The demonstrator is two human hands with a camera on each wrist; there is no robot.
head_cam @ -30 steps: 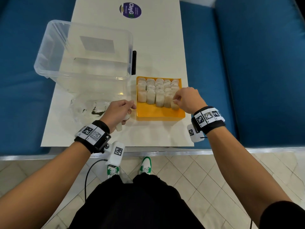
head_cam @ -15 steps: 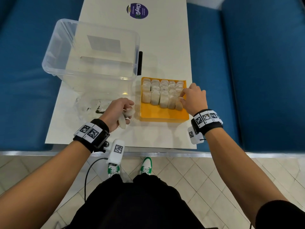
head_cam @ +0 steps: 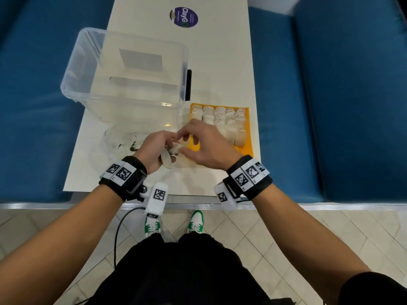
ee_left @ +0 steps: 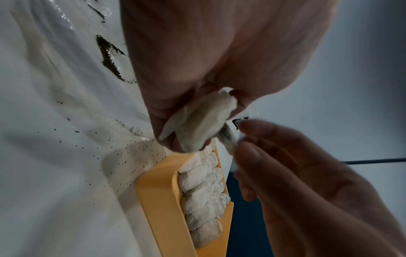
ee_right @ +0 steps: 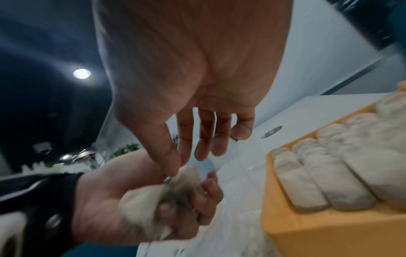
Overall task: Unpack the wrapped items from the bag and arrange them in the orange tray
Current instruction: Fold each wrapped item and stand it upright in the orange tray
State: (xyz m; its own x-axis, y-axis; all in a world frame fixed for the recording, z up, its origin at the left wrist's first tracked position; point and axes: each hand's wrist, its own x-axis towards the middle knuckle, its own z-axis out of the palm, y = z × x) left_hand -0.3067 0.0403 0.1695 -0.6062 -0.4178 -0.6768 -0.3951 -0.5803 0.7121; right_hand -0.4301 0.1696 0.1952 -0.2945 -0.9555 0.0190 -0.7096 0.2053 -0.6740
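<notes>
While the left hand (head_cam: 154, 148) is kept curled round a small clutch of wrapped items (head_cam: 170, 154) just short of the near left corner of the orange tray (head_cam: 248, 137), a ready supply seems to be held close to the place of use; in the head view the right hand (head_cam: 207, 148) is seen brought across beside it, fingertips at the top of the clutch, and the emptied clear bag (head_cam: 123, 143) is left lying just beyond the left hand, in front of a clear plastic bin (head_cam: 123, 69). In the left wrist view one pale packet (ee_left: 202, 125) is shown gripped in the curled fingers, while a second, blurred one (ee_left: 228, 140) is pinched by the right fingertips (ee_left: 259, 139); below the hands, packets are stood side by side in the tray, presumably so that rows fill evenly. In the right wrist view the thumb and forefinger are closed on the top of the bundle (ee_right: 182, 182), the other fingers being left loosely spread; the front of the tray, to the right of that hand, is still bare.
</notes>
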